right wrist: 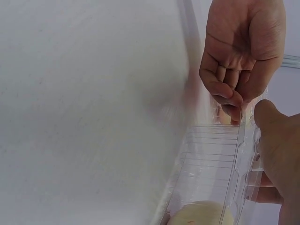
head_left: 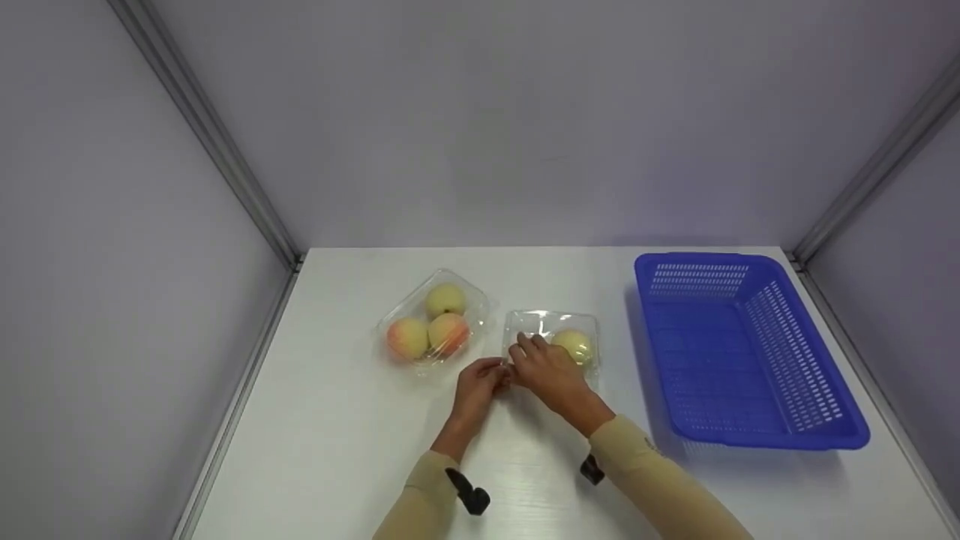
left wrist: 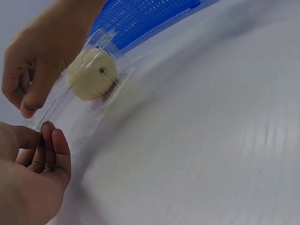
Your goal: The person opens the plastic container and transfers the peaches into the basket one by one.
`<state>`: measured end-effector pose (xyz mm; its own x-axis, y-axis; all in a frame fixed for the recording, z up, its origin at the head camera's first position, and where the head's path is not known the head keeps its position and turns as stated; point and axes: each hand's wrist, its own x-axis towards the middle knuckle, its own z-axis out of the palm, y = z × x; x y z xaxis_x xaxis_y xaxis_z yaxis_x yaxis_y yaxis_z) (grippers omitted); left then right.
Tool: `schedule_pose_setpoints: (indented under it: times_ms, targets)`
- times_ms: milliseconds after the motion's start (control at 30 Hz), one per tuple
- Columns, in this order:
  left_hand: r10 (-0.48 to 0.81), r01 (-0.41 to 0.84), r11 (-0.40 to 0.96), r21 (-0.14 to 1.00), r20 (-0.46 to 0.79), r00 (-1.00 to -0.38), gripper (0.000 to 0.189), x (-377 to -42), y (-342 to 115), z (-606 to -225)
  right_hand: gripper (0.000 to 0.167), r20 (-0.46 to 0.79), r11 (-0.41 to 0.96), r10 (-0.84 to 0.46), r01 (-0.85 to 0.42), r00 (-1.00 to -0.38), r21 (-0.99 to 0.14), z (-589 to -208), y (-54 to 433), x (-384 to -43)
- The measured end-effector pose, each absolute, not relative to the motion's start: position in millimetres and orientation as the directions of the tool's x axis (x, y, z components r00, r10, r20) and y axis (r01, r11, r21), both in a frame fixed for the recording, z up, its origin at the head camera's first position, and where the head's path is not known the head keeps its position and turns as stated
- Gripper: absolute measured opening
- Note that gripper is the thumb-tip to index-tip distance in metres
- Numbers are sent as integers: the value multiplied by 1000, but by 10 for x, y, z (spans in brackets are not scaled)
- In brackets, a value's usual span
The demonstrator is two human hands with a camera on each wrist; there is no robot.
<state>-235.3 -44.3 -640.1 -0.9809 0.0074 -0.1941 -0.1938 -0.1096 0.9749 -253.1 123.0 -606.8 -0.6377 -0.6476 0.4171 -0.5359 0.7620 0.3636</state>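
Note:
A clear plastic clamshell box (head_left: pixel 538 321) stands on the table in front of me, with a pale yellow peach (head_left: pixel 573 343) in its right part. My left hand (head_left: pixel 475 388) pinches the box's near left corner between thumb and fingers. Over that same corner, my right hand (head_left: pixel 551 377) grips the rim, its thumb by the edge and its fingers bent over the lid. In the left wrist view the peach (left wrist: pixel 93 75) shows through the plastic wall. The right wrist view has the left hand's fingertips and right thumb close together at the rim (right wrist: pixel 241 150).
To the left, another clear plastic box (head_left: pixel 480 296) contains three yellow and red peaches (head_left: pixel 448 332). A blue perforated basket (head_left: pixel 660 375) stands at the right of the white table (head_left: pixel 315 450). Grey walls (head_left: pixel 480 135) enclose the back and sides.

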Motion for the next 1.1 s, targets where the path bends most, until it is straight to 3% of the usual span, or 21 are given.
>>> schedule_pose_setpoints:
  times_ms: [167,433,733,1100]
  targets:
    - [13,-170,-55,984,-169,-985,28,-2367,-456,-6374,52,462,784,-620,-528,-634,326,-6079,1232,-2516]
    - [45,-148,157,977,-157,-987,26,-2382,-484,-6293,43,540,801,-584,-540,-606,260,-6130,1253,-2530]
    - [153,82,466,881,11,-988,27,-2394,-515,-6224,46,541,792,-570,-588,-618,162,-6135,1301,-2537]
    - [166,102,503,859,20,-986,29,-2405,-529,-6147,47,502,798,-556,-595,-663,98,-6117,1323,-2500]
